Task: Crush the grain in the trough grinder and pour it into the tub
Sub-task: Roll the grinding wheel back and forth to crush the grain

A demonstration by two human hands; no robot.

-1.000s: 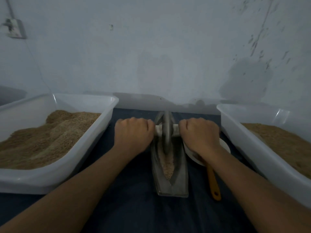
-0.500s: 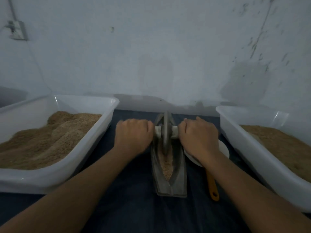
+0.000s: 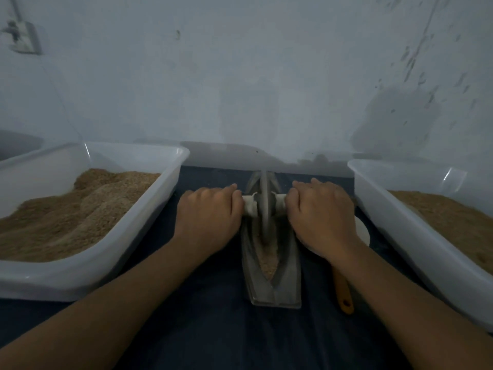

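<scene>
- Both hands are wrapped round the white axle handle point(image 3: 249, 205) of the grinder wheel point(image 3: 264, 206): left hand point(image 3: 209, 213) curled over the left stub, right hand point(image 3: 320, 212) over the right one, knuckles up, wheel upright between them.
- Compared with half a second ago the hands and wheel look pretty much in the same spot, sitting over the far half of the trough. Maybe a hair further back than a second ago, but honestly hard to call.
- The trough grinder point(image 3: 274, 284) itself lies lengthwise on the dark cloth point(image 3: 213, 329), pointed near end toward the camera, and hasn't budged.
- Grain point(image 3: 268, 260) is heaped in the groove on the near side of the wheel, same little pile as before.
- Just right of the trough, mostly under the right wrist, there's a white dish point(image 3: 362, 232) and an orange handle point(image 3: 344, 295) sticking out toward me.
- Left tub point(image 3: 106, 260) and right tub point(image 3: 400, 231), both white plastic, flank everything and each holds a bed of brownish grain.
</scene>
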